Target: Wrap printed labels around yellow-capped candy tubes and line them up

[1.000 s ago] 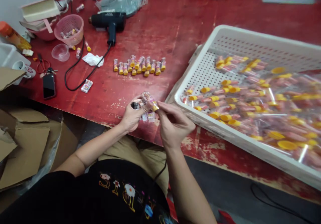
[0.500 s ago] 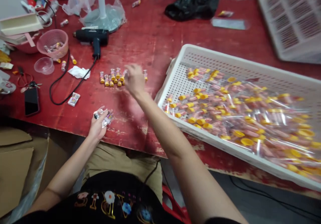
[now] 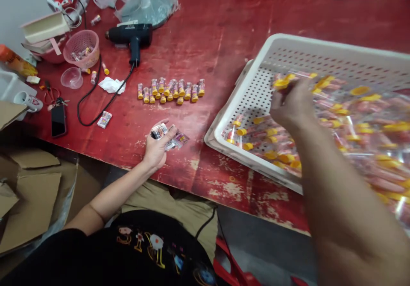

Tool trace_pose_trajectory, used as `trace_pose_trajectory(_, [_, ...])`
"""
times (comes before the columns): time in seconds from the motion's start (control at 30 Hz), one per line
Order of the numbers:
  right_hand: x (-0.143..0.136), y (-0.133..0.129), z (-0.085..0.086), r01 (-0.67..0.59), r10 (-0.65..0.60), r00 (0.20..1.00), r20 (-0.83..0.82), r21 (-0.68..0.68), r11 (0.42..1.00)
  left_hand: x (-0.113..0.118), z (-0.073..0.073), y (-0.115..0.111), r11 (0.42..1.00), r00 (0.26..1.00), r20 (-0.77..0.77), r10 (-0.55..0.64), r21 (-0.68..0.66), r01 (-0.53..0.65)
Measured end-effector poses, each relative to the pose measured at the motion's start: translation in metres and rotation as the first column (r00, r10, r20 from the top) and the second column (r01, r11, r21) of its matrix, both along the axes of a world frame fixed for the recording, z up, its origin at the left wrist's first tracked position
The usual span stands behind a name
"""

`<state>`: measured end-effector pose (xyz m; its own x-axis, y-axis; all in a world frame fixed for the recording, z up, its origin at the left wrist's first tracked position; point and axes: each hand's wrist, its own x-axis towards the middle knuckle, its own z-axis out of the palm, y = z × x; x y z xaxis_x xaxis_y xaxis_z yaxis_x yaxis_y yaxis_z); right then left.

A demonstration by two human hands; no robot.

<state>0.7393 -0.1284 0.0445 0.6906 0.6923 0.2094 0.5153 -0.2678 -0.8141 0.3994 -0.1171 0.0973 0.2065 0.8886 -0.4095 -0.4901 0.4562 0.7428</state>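
My left hand [image 3: 156, 150] holds several small printed packets [image 3: 173, 137], gripped under the thumb near the table's front edge. Over the left part of a white perforated tray [image 3: 221, 126], my right hand [image 3: 293, 104] has its fingers curled at a yellow-capped tube [image 3: 283, 82]; the fingertips are partly hidden, and whether they grip it is unclear. Many clear tubes with yellow caps and pink contents fill the tray. A group of short yellow-capped tubes [image 3: 171, 89] stands on the red table, beyond my left hand.
A black heat gun [image 3: 133, 38] lies at the back left, its cord looping forward. Nearby are a pink basket [image 3: 81, 49], a clear bowl [image 3: 72, 78], a white tissue [image 3: 111, 85], a phone [image 3: 59, 120] and a mug [image 3: 28, 101].
My right hand has moved right, from the group of short tubes to the tray. My left hand still holds the packets. The view has shifted, and the short tubes are now uncovered.
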Motion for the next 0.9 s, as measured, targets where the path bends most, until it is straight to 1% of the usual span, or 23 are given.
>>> trace_pose_trajectory(0.03, [-0.026, -0.014, 0.013, -0.050, 0.052, 0.998, -0.046, 0.041, 0.998, 0.003, 0.001, -0.002, 1.000, 1.000, -0.016, 0.014, 0.015, -0.014])
trace_pose_trajectory(0.07, [-0.057, -0.029, 0.026, -0.125, 0.145, 0.979, -0.142, 0.137, 0.983, 0.005, 0.002, -0.004, 0.999, 0.999, -0.027, 0.025, 0.030, -0.024])
trace_pose_trajectory(0.1, [-0.092, -0.042, 0.037, -0.178, 0.229, 0.943, -0.240, 0.215, 0.960, 0.006, 0.003, -0.007, 0.999, 0.999, -0.033, 0.032, 0.045, -0.030])
trace_pose_trajectory(0.13, [-0.128, -0.054, 0.046, -0.220, 0.302, 0.896, -0.325, 0.265, 0.939, 0.008, 0.004, -0.011, 0.998, 0.999, -0.032, 0.034, 0.059, -0.032])
trace_pose_trajectory(0.2, [-0.193, -0.069, 0.053, -0.211, 0.358, 0.810, -0.465, 0.338, 0.917, 0.009, 0.006, -0.019, 0.996, 0.999, -0.022, 0.037, 0.084, -0.035])
trace_pose_trajectory(0.23, [-0.219, -0.073, 0.052, -0.175, 0.347, 0.770, -0.535, 0.346, 0.922, 0.008, 0.006, -0.023, 0.995, 0.999, -0.020, 0.045, 0.095, -0.043])
trace_pose_trajectory(0.27, [-0.238, -0.075, 0.049, -0.125, 0.319, 0.744, -0.587, 0.347, 0.929, 0.007, 0.007, -0.027, 0.993, 0.998, -0.026, 0.061, 0.106, -0.058])
trace_pose_trajectory(0.3, [-0.250, -0.077, 0.046, -0.073, 0.286, 0.726, -0.625, 0.345, 0.936, 0.005, 0.006, -0.031, 0.991, 0.996, -0.039, 0.076, 0.112, -0.071])
trace_pose_trajectory(0.37, [-0.259, -0.080, 0.042, 0.002, 0.268, 0.697, -0.665, 0.375, 0.927, 0.001, 0.006, -0.038, 0.991, 0.993, -0.072, 0.094, 0.100, -0.087])
trace_pose_trajectory(0.47, [-0.250, -0.095, 0.049, 0.023, 0.369, 0.637, -0.677, 0.495, 0.868, -0.005, 0.006, -0.044, 0.996, 0.994, -0.066, 0.091, 0.023, -0.089])
trace_pose_trajectory(0.5, [-0.246, -0.103, 0.053, 0.030, 0.381, 0.645, -0.663, 0.520, 0.854, -0.006, 0.006, -0.046, 0.996, 0.995, -0.050, 0.086, -0.010, -0.087])
trace_pose_trajectory(0.53, [-0.243, -0.111, 0.058, 0.039, 0.368, 0.676, -0.638, 0.529, 0.848, -0.007, 0.008, -0.047, 0.996, 0.996, -0.038, 0.077, -0.045, -0.079])
trace_pose_trajectory(0.6, [-0.241, -0.126, 0.067, 0.038, 0.315, 0.767, -0.558, 0.530, 0.847, -0.008, 0.011, -0.050, 0.993, 0.999, -0.027, 0.038, -0.107, -0.041])
trace_pose_trajectory(0.67, [-0.243, -0.136, 0.071, 0.001, 0.303, 0.834, -0.462, 0.550, 0.835, -0.008, 0.014, -0.053, 0.990, 1.000, -0.022, -0.009, -0.138, 0.006])
trace_pose_trajectory(0.77, [-0.249, -0.138, 0.071, -0.033, 0.296, 0.880, -0.371, 0.574, 0.818, -0.008, 0.018, -0.058, 0.989, 0.998, 0.001, -0.065, -0.131, 0.065])
trace_pose_trajectory(0.83, [-0.254, -0.136, 0.069, 0.006, 0.232, 0.913, -0.335, 0.581, 0.814, -0.009, 0.020, -0.062, 0.986, 0.994, 0.020, -0.109, -0.122, 0.111])
trace_pose_trajectory(0.9, [-0.259, -0.136, 0.067, 0.078, 0.143, 0.940, -0.310, 0.603, 0.794, -0.009, 0.022, -0.065, 0.980, 0.986, 0.037, -0.162, -0.114, 0.165])
